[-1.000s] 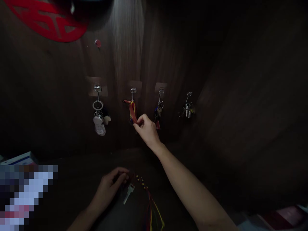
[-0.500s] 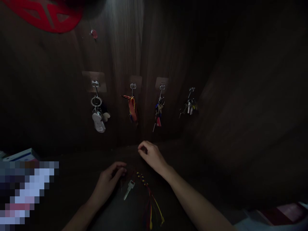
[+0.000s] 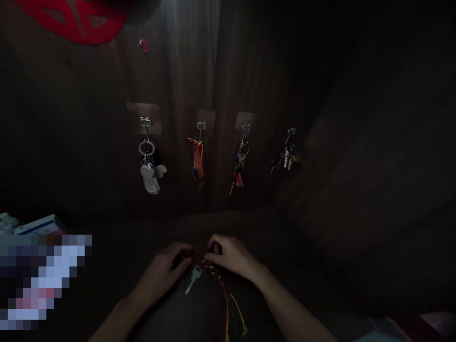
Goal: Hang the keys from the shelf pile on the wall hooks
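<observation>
A silver key (image 3: 193, 279) and a braided cord with yellow dots (image 3: 212, 270) are together between my hands, low in the middle. Red, yellow and dark strands (image 3: 228, 308) trail from the cord's lower end. My left hand (image 3: 169, 266) is curled, thumb and forefinger closing at the thin red loop (image 3: 197, 255) above the key. From the other side my right hand (image 3: 230, 254) pinches at the top of the braid. The exact contact at the fingertips is dim and partly hidden.
On the dark wooden wall hang a metal key ring with fobs (image 3: 149, 173), an orange strap (image 3: 198, 159), keys with a red tag (image 3: 238, 178) and another key bunch (image 3: 288, 159). A red cutout (image 3: 96, 33) is at upper left; a box (image 3: 39, 224) lies left.
My right hand has come down from near the wall to the top of the braided cord. My left hand has shifted slightly right, toward the loop. The view has moved a little.
</observation>
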Demonstrator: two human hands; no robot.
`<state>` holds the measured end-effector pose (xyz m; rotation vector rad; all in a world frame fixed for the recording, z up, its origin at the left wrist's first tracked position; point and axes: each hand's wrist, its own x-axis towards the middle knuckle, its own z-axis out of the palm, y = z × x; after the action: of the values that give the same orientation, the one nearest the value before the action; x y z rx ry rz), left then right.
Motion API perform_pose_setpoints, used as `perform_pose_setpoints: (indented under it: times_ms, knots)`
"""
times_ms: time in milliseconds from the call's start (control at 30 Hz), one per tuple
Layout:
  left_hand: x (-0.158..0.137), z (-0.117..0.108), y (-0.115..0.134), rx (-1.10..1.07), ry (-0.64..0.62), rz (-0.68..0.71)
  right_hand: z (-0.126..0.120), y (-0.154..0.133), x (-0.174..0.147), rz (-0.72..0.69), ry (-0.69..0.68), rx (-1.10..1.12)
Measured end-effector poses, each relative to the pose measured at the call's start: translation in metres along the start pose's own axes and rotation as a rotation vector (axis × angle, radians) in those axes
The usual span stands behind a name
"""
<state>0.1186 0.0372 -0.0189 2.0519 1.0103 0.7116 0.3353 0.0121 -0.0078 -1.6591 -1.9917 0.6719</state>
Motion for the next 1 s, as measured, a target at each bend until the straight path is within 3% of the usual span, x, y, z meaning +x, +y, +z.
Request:
perform_pose_setpoints:
  times_ms: [233,600,833,1000]
  knots:
    - [-0.001,0.007,-0.011,0.13,-0.018,0.129,0.01,-0.009,0.003,-0.016,0.056,-0.034]
    - [0.0,0.006,-0.011,0.172,-0.048,0.134,0.023,-0.017,0.006,-0.041,0.074,0.298]
    - [0.0,0.005,-0.003,0.032,-0.019,0.086,0.018,-0.024,0.003,0.069,-0.107,0.703]
    - [-0.002,0.009,0.014,-0.124,-0.069,0.013,0.016,-0.033,0.002,0.083,-0.134,1.045]
